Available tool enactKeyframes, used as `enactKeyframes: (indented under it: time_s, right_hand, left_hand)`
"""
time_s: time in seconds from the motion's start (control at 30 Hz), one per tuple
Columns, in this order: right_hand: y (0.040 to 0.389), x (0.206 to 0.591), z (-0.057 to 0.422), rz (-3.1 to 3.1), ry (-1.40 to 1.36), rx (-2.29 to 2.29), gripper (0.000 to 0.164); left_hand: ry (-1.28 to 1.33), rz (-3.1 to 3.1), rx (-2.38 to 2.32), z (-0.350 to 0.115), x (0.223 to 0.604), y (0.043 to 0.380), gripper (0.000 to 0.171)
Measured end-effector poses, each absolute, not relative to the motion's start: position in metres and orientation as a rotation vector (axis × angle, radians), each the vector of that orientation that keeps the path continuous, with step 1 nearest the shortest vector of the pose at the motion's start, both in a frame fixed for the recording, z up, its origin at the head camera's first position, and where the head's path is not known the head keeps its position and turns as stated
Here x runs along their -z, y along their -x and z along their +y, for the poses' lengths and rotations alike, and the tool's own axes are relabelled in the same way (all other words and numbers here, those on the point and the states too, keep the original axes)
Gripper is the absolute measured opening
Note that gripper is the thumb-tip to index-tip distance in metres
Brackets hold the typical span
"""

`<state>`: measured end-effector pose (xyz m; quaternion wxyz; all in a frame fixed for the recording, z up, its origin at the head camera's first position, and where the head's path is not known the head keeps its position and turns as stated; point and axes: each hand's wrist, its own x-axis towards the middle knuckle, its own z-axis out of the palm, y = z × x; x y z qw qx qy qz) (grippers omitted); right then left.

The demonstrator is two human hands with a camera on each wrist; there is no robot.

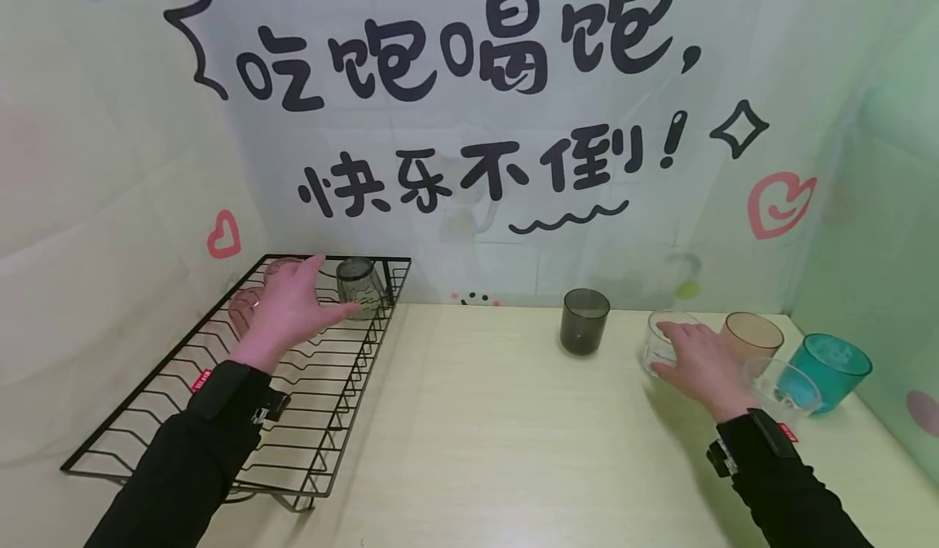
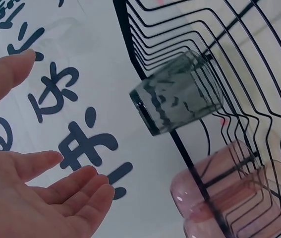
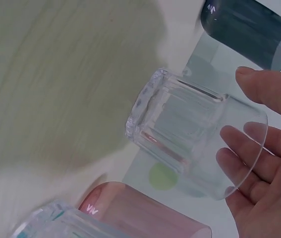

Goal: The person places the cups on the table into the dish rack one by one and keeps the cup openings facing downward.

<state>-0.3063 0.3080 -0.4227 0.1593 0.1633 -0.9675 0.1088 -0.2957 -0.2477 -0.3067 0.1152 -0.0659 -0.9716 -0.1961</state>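
Observation:
Over the back of a black wire dish rack (image 1: 341, 426) my left hand (image 1: 293, 307) is spread with nothing in it. Beside its thumb an upside-down grey glass (image 1: 359, 291) sits on the rack; pink glasses (image 2: 214, 193) are partly hidden behind the hand in the head view. On the right, my right hand (image 1: 700, 364) reaches around the rim of an upright clear glass (image 3: 180, 124). Its fingers (image 3: 249, 153) are behind the glass, and the thumb stands apart from the near side. Whether those fingers touch the glass I cannot tell.
An upright dark grey glass (image 1: 584, 324) stands left of the clear one. To the right are an orange-tinted glass (image 1: 751, 332), a teal glass (image 1: 836, 369) and another clear glass (image 1: 781, 389). The pale tabletop (image 1: 513, 434) lies between rack and glasses, with a printed cloth (image 1: 455, 254) behind.

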Motion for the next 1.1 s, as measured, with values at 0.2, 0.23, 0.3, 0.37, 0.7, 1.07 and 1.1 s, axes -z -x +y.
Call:
enactKeyframes:
  time_s: [0.2, 0.23, 0.3, 0.37, 0.7, 1.07, 1.1]
  right_hand:
    - [0.309, 0.426, 0.305, -2.769, -0.467, -0.303, 0.058]
    - [0.308, 0.427, 0.305, -2.765, -0.468, -0.303, 0.057]
    - [0.308, 0.428, 0.304, -2.757, -0.466, -0.297, 0.057]
    - [0.307, 0.429, 0.303, -2.744, -0.468, -0.289, 0.057]
    - [0.307, 0.433, 0.302, -2.718, -0.465, -0.245, 0.044]
    - [0.308, 0.436, 0.301, -2.702, -0.429, -0.253, 0.024]
    - [0.308, 0.436, 0.301, -2.702, -0.426, -0.257, 0.023]
  left_hand:
    - [0.224, -2.876, 0.654, -0.234, 0.305, 0.292, 0.098]
    - [0.241, -2.873, 0.652, -0.232, 0.305, 0.292, 0.098]
    - [0.275, -2.865, 0.646, -0.229, 0.305, 0.292, 0.097]
    - [0.298, -2.867, 0.638, -0.226, 0.305, 0.292, 0.096]
    - [0.375, -2.890, 0.656, -0.209, 0.305, 0.287, 0.095]
    - [0.507, -2.926, 0.711, -0.193, 0.306, 0.281, 0.097]
    - [0.521, -2.925, 0.717, -0.191, 0.306, 0.279, 0.097]
